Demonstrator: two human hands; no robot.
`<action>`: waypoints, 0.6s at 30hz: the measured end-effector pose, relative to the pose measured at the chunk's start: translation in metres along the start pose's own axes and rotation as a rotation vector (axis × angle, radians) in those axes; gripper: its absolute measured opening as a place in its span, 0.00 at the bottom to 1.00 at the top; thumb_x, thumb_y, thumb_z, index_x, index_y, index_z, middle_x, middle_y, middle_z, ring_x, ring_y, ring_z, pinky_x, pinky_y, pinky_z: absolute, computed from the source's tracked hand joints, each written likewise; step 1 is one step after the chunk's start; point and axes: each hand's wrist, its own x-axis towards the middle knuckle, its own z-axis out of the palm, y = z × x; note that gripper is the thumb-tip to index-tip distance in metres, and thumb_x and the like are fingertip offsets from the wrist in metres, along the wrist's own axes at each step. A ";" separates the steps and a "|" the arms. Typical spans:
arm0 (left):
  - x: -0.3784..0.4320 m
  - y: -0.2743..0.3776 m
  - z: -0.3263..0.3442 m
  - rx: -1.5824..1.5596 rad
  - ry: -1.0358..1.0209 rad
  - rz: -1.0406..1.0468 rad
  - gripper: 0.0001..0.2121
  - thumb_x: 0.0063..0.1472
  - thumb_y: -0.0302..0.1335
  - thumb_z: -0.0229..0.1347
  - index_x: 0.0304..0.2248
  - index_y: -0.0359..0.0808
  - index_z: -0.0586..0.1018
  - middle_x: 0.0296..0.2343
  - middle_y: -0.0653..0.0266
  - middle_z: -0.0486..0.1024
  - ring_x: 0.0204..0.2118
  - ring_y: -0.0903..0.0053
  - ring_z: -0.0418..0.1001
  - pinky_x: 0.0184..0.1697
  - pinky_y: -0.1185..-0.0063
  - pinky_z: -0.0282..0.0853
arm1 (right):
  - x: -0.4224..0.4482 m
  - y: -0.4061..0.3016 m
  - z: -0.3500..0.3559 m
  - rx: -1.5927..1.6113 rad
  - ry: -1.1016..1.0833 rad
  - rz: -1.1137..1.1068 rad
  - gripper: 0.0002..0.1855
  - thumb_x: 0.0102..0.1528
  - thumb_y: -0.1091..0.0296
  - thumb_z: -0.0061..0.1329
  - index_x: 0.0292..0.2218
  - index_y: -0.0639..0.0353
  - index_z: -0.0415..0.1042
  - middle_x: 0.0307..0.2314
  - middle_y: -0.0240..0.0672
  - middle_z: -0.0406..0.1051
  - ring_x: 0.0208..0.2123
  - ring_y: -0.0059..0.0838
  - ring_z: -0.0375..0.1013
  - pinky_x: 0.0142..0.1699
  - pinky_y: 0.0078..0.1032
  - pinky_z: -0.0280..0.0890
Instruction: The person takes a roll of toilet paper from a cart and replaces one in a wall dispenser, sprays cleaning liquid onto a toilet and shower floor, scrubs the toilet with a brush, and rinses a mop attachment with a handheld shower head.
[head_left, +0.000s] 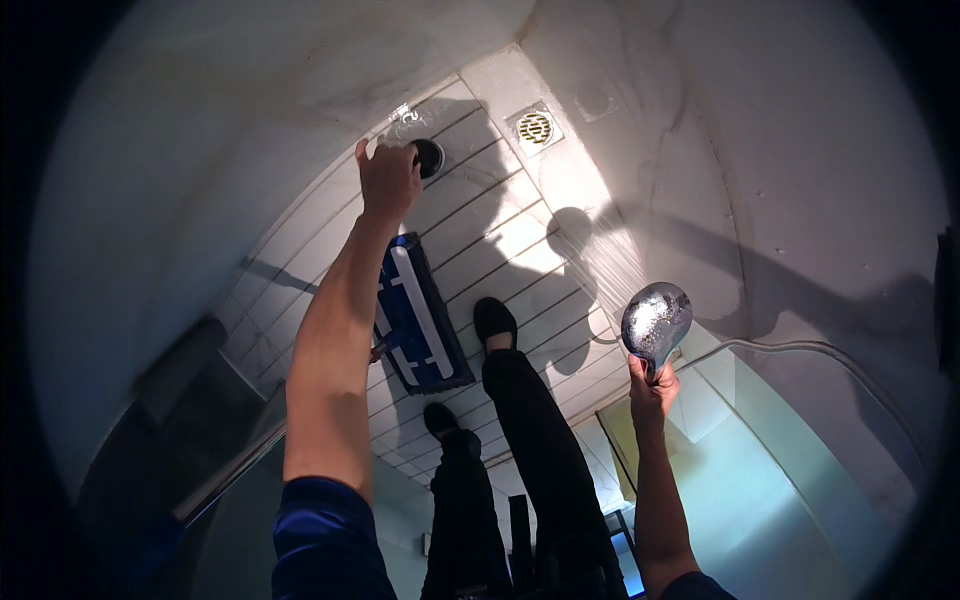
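Note:
My right hand (654, 386) grips the handle of a chrome shower head (657, 321). Thin streams of water (604, 255) spray from it towards the base of the right wall. Stretched out ahead, my left hand (390, 180) has its fingers bent beside a round black object (430, 158) with a pale rim. The thumb meets that object's edge; whether the hand grips it, I cannot tell. Under my left forearm lies a blue flat mop head (424, 315) with white strips, partly hidden by the arm. A metal pole (232, 472) with a blue end runs to the lower left.
A square floor drain (535, 128) sits near the far corner of the tiled floor (465, 225). Marble-patterned walls (697, 135) rise on both sides. The metal shower hose (817, 346) curves away right. My black shoes (495, 319) stand beside the mop head.

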 end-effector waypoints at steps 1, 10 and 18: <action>-0.009 -0.003 -0.008 -0.044 0.015 0.005 0.07 0.47 0.28 0.54 0.28 0.39 0.76 0.21 0.63 0.73 0.33 0.70 0.69 0.53 0.62 0.45 | 0.000 -0.003 0.002 0.020 -0.003 0.009 0.16 0.49 0.76 0.51 0.17 0.55 0.58 0.13 0.15 0.52 0.17 0.07 0.46 0.22 0.10 0.43; -0.077 0.043 -0.226 -0.083 0.095 0.020 0.06 0.42 0.20 0.55 0.24 0.33 0.74 0.18 0.61 0.67 0.29 0.69 0.67 0.56 0.56 0.41 | -0.019 -0.072 -0.011 0.059 0.053 -0.208 0.08 0.50 0.76 0.50 0.22 0.61 0.64 0.14 0.15 0.53 0.18 0.08 0.47 0.23 0.10 0.46; -0.112 0.119 -0.514 -0.104 0.208 0.213 0.06 0.40 0.22 0.53 0.22 0.32 0.74 0.18 0.59 0.70 0.30 0.68 0.67 0.56 0.55 0.40 | -0.076 -0.230 -0.059 0.056 0.246 -0.434 0.15 0.47 0.76 0.53 0.18 0.62 0.57 0.12 0.21 0.50 0.17 0.13 0.49 0.20 0.16 0.51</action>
